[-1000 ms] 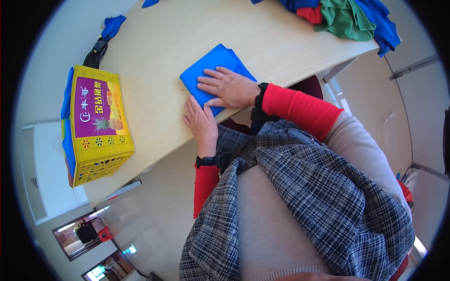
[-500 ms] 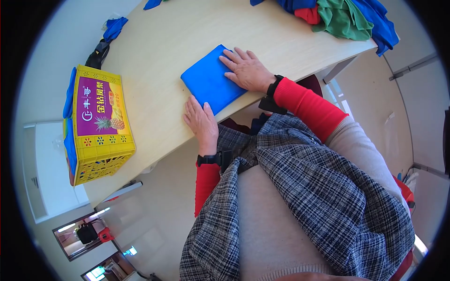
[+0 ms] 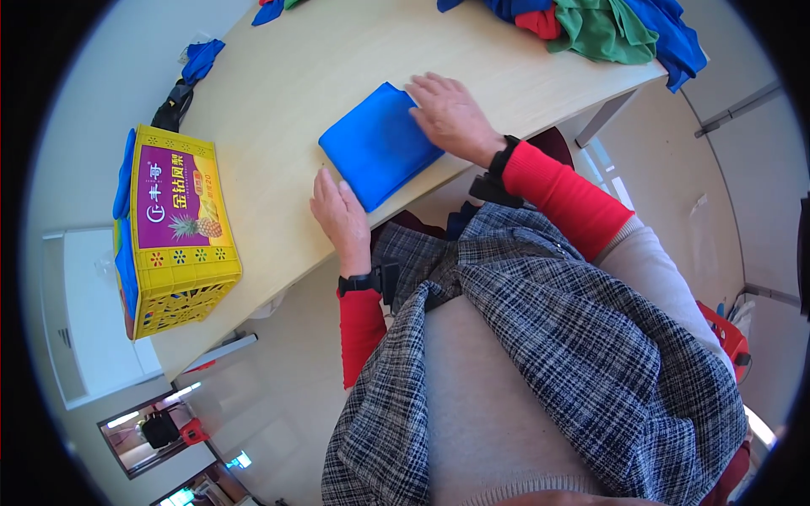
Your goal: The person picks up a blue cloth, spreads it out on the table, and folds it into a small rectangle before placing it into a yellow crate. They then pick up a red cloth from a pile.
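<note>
A blue cloth (image 3: 380, 145), folded into a neat flat rectangle, lies on the pale wooden table (image 3: 278, 76) near its front edge. My left hand (image 3: 340, 215) is at the cloth's lower left corner, fingers stretched out and holding nothing. Over by the upper right edge of the cloth is my right hand (image 3: 453, 116), its fingers extended and slightly blurred. That hand is empty too; whether its fingertips touch the cloth I cannot tell.
On the left of the table stands a yellow plastic crate (image 3: 181, 232) with blue cloth over its far rim. A pile of blue, red and green cloths (image 3: 599, 29) fills the far right corner. A black item with blue cloth (image 3: 202, 59) lies behind the crate.
Both hands have moved outward from the folded cloth, the left one leftward and the right one off its upper surface toward the edge. The cloth stays folded in the same place.
</note>
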Demonstrator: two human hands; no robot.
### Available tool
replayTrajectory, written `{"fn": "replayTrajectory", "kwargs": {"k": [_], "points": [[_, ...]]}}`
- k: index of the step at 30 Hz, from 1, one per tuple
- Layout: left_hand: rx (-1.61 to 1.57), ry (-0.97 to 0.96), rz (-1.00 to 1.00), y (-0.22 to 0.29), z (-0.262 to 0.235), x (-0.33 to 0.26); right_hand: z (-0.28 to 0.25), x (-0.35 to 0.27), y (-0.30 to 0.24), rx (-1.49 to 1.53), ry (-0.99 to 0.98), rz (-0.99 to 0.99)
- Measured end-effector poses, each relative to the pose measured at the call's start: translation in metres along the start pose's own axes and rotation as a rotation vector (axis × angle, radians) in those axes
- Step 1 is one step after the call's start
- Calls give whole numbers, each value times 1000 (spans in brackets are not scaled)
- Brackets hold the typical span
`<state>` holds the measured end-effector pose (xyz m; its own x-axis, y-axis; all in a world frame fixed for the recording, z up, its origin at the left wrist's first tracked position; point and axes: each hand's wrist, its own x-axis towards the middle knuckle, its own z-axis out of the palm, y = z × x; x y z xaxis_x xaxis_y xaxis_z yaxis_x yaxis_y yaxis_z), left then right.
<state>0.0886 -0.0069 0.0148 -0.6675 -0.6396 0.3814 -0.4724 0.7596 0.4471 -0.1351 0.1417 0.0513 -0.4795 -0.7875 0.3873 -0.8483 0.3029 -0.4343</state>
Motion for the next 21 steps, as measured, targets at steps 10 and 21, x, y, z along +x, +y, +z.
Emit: {"fn": "replayTrajectory", "kwargs": {"k": [10,21], "points": [[189,-131,326,23,21,10,48,-5,-1,-67,-104,-176],[232,-152,344,24,15,7,29,-5,-30,-144,-157,-163]]}}
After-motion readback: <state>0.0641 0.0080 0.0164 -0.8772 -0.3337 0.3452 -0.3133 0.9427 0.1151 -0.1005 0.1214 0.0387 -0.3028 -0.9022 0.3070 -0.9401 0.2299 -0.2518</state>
